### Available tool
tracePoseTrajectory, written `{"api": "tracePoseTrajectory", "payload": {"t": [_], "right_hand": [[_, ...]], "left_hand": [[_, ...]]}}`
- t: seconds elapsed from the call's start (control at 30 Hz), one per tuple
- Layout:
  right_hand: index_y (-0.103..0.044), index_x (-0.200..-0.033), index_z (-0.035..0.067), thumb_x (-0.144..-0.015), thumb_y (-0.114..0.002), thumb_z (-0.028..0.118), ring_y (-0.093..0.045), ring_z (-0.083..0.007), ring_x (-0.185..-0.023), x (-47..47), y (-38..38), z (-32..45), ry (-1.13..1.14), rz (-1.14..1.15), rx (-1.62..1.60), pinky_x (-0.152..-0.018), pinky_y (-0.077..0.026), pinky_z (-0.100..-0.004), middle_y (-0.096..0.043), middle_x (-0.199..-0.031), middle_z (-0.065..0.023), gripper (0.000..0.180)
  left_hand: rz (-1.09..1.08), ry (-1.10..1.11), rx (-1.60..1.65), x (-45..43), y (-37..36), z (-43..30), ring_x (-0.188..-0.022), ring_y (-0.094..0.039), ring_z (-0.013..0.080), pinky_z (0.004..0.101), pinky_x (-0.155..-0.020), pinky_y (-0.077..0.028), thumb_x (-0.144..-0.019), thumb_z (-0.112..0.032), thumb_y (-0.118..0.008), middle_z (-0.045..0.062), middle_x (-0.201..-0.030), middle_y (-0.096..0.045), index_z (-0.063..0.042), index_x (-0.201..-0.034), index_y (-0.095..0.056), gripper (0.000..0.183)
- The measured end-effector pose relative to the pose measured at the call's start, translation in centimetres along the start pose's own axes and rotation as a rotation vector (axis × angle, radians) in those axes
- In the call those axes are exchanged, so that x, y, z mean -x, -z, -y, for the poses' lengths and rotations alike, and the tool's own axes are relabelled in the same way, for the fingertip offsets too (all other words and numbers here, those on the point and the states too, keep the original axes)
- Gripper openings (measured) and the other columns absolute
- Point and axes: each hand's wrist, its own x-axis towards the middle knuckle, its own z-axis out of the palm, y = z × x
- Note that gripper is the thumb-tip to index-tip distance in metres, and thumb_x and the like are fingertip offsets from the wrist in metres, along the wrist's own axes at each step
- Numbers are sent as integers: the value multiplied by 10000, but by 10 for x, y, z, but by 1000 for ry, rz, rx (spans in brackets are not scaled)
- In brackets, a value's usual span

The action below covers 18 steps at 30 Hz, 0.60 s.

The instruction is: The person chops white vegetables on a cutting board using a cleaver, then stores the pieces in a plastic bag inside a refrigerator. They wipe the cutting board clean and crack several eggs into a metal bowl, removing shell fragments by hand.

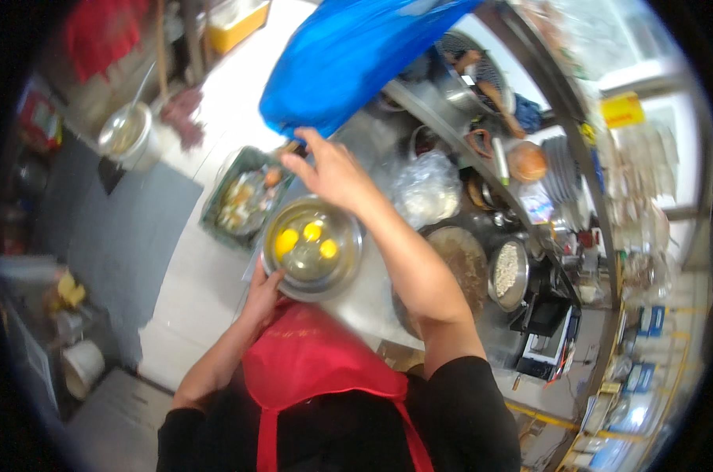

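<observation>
A round metal bowl [349, 266] is in front of my red apron. Raw eggs lie in it, three yellow yolks [312, 232] showing in clear egg white. My left hand [265, 292] grips the bowl's near left rim, its thumb over the edge. Beyond the far rim, my right hand [333, 171] reaches out with thumb and fingers apart, holding nothing that I can see. Its fingertips overlap the lower end of a large blue plastic bag [356, 65]; whether they touch it I cannot tell. Left of the bowl stands a green waste basket [215, 203] with eggshells and scraps.
On the metal counter to the right are a clear plastic bag [428, 189] with pale contents, a round chopping board [459, 259] and a metal bowl of pale pieces [508, 271]. A shelf [450, 141] runs above them. A white bucket [129, 138] stands on the floor.
</observation>
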Motion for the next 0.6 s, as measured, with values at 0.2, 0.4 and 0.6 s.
{"api": "tracePoseTrajectory", "payload": {"t": [0.2,0.4,0.6], "right_hand": [[-699,-1040,22,-1017,-700,180,-693,-150,-805,85,162,-17,45,-658,196,-719,-553,-307,-730,-901,-92,160],[-719,-1090,-3,-995,-691,195,-697,-307,-816,105,338,-59,143,-1184,476,-783,-552,-395,-705,-881,-174,221],[-728,-1129,15,-991,-629,265,-714,-405,-983,49,419,-84,-51,-675,530,-890,-548,-473,-734,-1048,-231,302]], "left_hand": [[116,44,-125,4,-14,-17,-1308,-578,319,496,-961,-606,-1049,-80,-497,138,-1510,-484,-219,-1648,-236,668],[126,9,-156,0,-34,-15,-1244,-633,295,456,-868,-633,-1027,-67,-518,142,-1506,-501,-182,-1665,-193,725],[111,-2,-175,-2,-46,-5,-1235,-647,295,456,-862,-640,-1030,-55,-520,143,-1484,-517,-183,-1643,-222,694]]}}
